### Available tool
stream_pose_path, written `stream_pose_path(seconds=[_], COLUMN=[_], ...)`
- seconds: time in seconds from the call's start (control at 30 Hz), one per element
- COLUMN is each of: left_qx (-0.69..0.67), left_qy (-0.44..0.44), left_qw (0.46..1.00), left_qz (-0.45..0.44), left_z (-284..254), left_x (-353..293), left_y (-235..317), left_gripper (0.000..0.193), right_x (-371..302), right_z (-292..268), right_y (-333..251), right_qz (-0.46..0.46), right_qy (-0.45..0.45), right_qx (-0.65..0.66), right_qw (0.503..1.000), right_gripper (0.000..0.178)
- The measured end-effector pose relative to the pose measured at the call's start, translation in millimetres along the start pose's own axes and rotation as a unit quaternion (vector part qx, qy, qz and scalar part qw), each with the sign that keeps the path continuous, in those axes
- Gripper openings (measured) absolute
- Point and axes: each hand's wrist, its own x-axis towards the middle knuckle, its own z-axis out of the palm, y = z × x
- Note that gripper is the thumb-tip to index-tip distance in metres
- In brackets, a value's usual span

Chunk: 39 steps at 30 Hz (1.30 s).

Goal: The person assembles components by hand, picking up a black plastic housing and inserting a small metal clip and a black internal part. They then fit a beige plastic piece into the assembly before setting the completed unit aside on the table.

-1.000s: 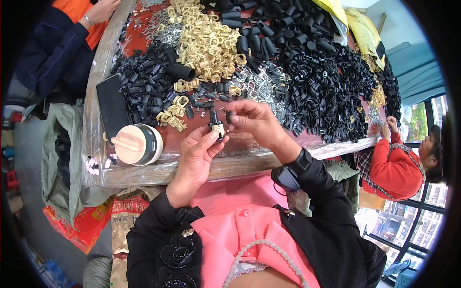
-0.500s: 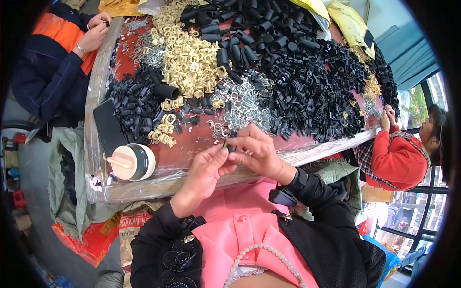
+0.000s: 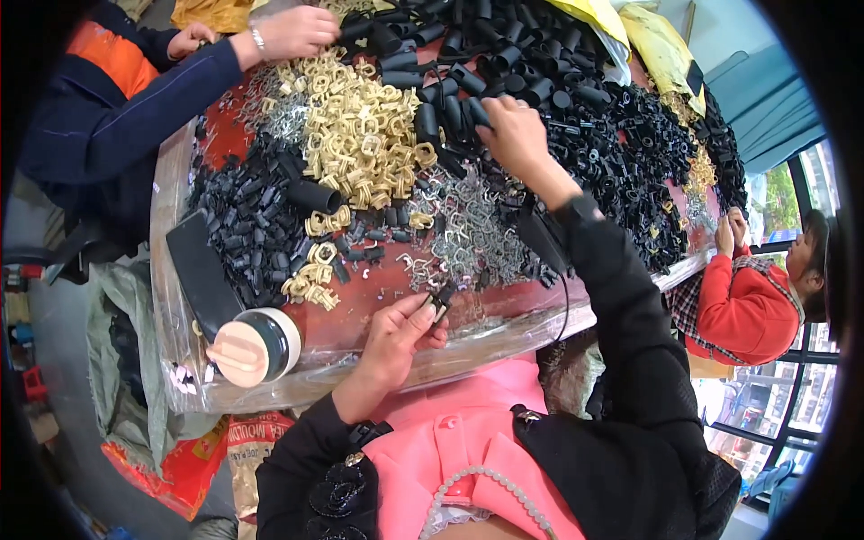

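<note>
My left hand is closed at the table's near edge, pinching a small black plastic part with a light-coloured bit on it. Farther out, my right hand reaches over the heap of black tubes, its fingers closed on one dark tube. Small silvery metal hooks lie heaped between my two hands. Left of them is a pile of cream plastic rings. Small black clips spread farther left.
A lidded jar and a flat black case sit at the table's near left. Someone in dark sleeves reaches across from the left; a person in red works at the right. Yellow bags lie at the back right.
My right hand has left my left hand and moved out to the black tubes. The left hand keeps the small black part. The left co-worker's arm has stretched over the table.
</note>
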Motion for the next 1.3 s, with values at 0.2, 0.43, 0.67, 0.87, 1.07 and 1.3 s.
stream_pose_path(seconds=[0.2,0.43,0.67,0.87,1.07,1.3], left_qx=[-0.027,-0.027,-0.074,-0.027,0.058,0.12], left_qy=[0.026,0.031,0.037,0.031,-0.015,-0.012], left_qw=[0.999,0.999,0.996,0.997,0.998,0.992], left_qz=[0.004,0.028,0.041,0.062,0.031,0.024], left_z=[9.6,2.2,6.2,32.3,44.7,36.2], left_x=[-1.1,-1.9,-7.6,-19.2,-20.7,-11.8], left_y=[1.0,-6.0,2.1,26.2,18.2,9.1], left_gripper=[0.024,0.026,0.026,0.025,0.025,0.024], right_x=[6.7,-24.8,-96.7,-141.0,-144.3,-142.0], right_z=[18.8,-57.8,-95.1,-107.3,-111.0,-108.2], right_y=[3.2,-0.6,-30.6,-57.6,-67.5,-75.9], right_qz=[0.036,0.189,0.188,0.118,-0.045,0.007], right_qy=[-0.081,-0.077,-0.125,-0.178,-0.111,-0.125], right_qx=[-0.075,0.261,0.452,0.543,0.497,0.494], right_qw=[0.993,0.944,0.863,0.812,0.86,0.86], right_gripper=[0.038,0.035,0.036,0.045,0.068,0.075])
